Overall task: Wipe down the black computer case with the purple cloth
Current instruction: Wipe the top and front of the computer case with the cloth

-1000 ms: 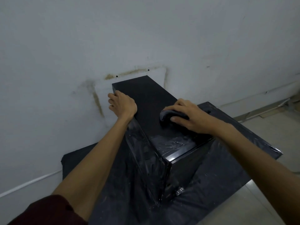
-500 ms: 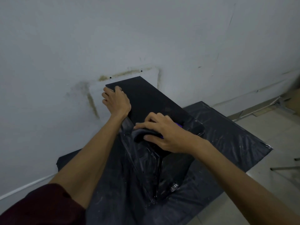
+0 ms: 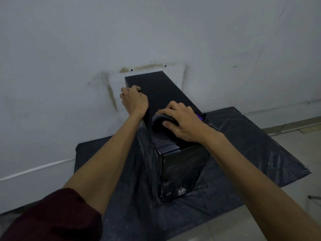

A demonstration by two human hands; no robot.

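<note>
The black computer case (image 3: pixel 161 89) stands upright on a black sheet, its long top running away toward the wall. My left hand (image 3: pixel 134 100) grips the top's left edge, fingers curled over it. My right hand (image 3: pixel 182 122) holds the bunched cloth (image 3: pixel 160 120) against the near part of the top; the cloth looks dark, with a purple bit showing past my wrist at the right edge. Most of the cloth is hidden under my palm.
A black plastic sheet (image 3: pixel 251 145) covers the floor under and around the case. A stained white wall (image 3: pixel 156 32) stands right behind it. Pale floor tiles (image 3: pixel 295 180) lie to the right, and a thin metal leg (image 3: pixel 315 197) shows at the right edge.
My right hand slid the cloth from the top's right side toward the near left corner, then back toward the middle. My left hand kept its hold on the left edge.
</note>
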